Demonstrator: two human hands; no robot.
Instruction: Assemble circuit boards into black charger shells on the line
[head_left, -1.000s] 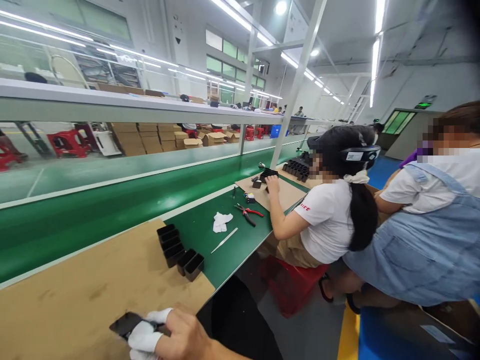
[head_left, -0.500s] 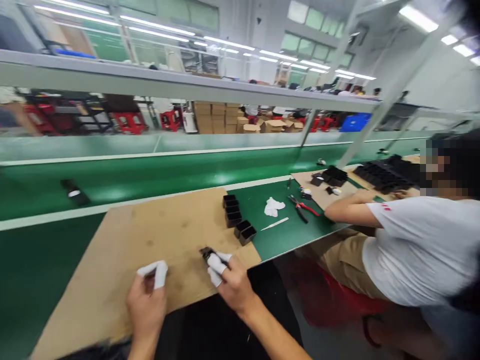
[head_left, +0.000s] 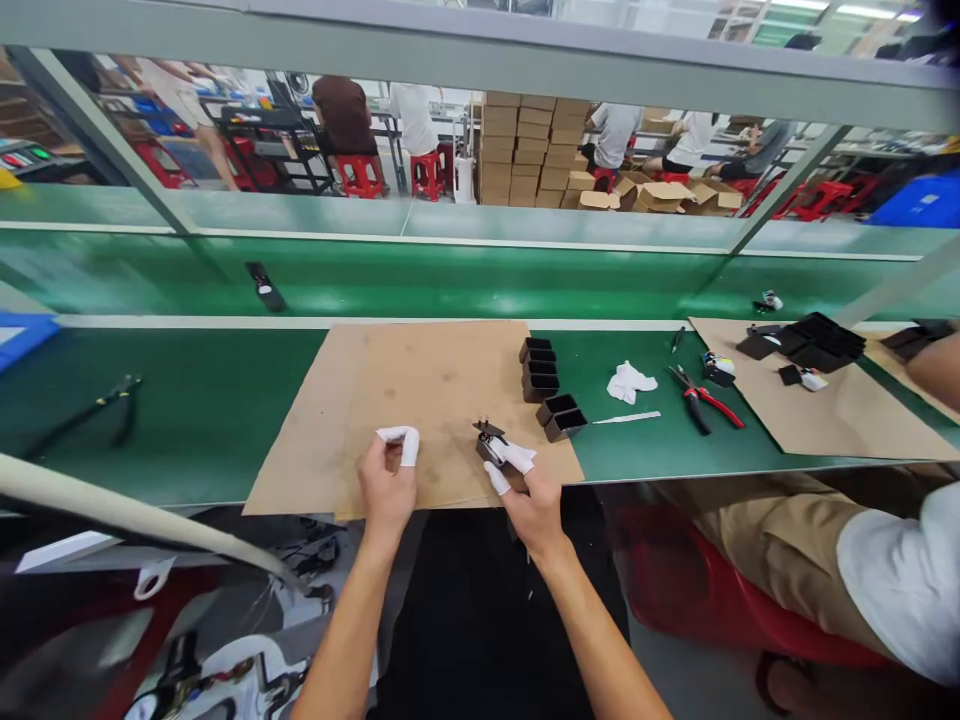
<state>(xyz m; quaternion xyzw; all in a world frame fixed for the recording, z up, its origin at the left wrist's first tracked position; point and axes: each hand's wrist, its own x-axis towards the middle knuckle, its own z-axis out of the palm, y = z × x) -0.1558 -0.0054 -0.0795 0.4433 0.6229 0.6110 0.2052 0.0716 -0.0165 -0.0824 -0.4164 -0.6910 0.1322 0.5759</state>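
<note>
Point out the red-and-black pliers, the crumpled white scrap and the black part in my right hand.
Red-and-black pliers (head_left: 691,388): head view, on the pivot.
Crumpled white scrap (head_left: 628,382): head view, on its middle.
Black part (head_left: 484,446): head view, on its casing.

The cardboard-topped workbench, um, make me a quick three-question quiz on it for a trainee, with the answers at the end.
1. Fill in the blank: the left hand wears ____ fingertip covers.
2. What is in the right hand? A) a screwdriver; B) a small black part; C) a roll of tape.
3. True or false: the white cloth lies between the near black boxes and the pliers with a red grip.

Key: 1, white; 2, B; 3, true.
</note>
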